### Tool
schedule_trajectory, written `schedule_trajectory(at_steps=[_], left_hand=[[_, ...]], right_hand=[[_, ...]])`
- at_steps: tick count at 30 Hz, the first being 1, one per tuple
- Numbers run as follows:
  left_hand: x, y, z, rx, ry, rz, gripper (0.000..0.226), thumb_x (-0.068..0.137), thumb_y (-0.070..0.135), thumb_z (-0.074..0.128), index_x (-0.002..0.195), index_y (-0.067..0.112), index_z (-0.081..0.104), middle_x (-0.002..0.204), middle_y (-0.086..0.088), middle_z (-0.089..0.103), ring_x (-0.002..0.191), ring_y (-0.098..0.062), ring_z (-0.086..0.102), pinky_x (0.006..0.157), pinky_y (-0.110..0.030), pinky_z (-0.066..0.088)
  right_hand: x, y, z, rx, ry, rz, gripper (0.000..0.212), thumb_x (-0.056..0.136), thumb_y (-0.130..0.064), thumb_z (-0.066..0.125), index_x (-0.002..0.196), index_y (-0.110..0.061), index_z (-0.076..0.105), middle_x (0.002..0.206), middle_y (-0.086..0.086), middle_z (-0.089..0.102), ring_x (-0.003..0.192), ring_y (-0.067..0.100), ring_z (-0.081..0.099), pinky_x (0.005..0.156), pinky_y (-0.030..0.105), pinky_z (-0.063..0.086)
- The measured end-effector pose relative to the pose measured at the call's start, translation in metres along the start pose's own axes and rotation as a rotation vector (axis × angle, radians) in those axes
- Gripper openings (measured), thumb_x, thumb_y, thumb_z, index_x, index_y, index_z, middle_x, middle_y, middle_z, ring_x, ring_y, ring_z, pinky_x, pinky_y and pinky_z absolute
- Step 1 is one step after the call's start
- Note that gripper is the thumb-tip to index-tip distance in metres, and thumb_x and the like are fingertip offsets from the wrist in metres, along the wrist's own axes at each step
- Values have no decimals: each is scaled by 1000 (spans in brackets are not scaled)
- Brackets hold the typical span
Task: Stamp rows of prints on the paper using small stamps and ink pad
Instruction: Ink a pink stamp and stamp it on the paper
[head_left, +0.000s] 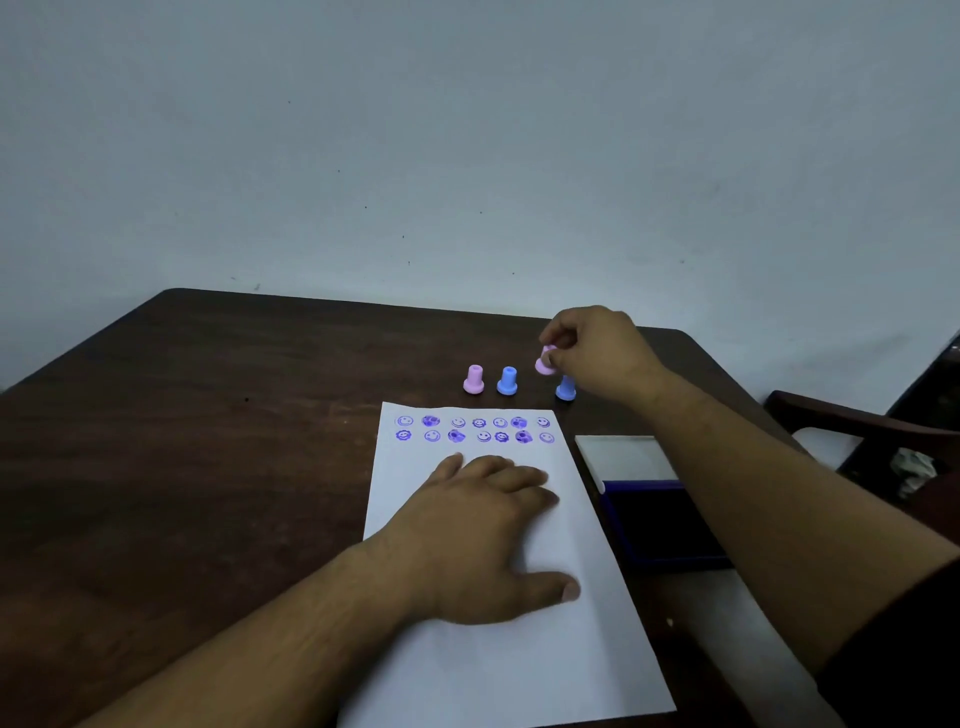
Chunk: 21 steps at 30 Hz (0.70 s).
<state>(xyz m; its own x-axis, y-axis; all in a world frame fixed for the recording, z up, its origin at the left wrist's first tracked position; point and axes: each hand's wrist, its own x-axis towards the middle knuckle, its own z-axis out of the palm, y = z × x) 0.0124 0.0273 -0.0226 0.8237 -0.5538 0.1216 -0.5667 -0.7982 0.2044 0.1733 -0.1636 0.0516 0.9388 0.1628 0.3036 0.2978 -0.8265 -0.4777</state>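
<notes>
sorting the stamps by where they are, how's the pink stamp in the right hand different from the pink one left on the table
The held pink stamp is pinched in the right hand and lifted off the table; the standing pink stamp rests untouched. The held one is tilted and partly hidden by fingers; the standing one is upright and fully visible, at the left end of the row beside a blue stamp. Both share the same pink colour and flared base.

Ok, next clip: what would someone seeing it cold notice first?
Probably the white paper mid-table, with two rows of purple prints along its far edge and the left hand pressed flat on it. Next, the right hand beyond the sheet, pinching a pink stamp above the table, near three stamps standing in a row. The open ink pad lies right of the paper.
</notes>
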Motion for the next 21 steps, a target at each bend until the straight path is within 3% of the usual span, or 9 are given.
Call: schedule_trajectory(at_steps=[4, 8, 21], left_hand=[[0, 0, -1, 3, -1, 2, 90, 81, 88, 44, 154, 36, 35, 165, 17, 29, 151, -13, 21, 123, -52, 17], [0, 0, -2, 4, -4, 3, 89, 82, 87, 44, 154, 37, 35, 165, 17, 28, 151, -13, 20, 124, -53, 15], [0, -1, -2, 8, -13, 1, 90, 82, 88, 43, 155, 37, 34, 166, 17, 27, 151, -13, 19, 124, -53, 15]], right_hand=[[2, 7, 15, 20, -48, 40, 30, 78, -17, 79, 105, -28, 72, 78, -19, 74, 70, 4, 73, 76, 34, 61], [5, 13, 23, -13, -80, 39, 40, 73, -20, 87, 109, -28, 72, 82, -18, 75, 81, -1, 70, 80, 34, 60], [7, 16, 30, -73, -118, 50, 35, 72, -25, 88, 104, -28, 76, 86, -15, 77, 83, 2, 71, 80, 32, 59]])
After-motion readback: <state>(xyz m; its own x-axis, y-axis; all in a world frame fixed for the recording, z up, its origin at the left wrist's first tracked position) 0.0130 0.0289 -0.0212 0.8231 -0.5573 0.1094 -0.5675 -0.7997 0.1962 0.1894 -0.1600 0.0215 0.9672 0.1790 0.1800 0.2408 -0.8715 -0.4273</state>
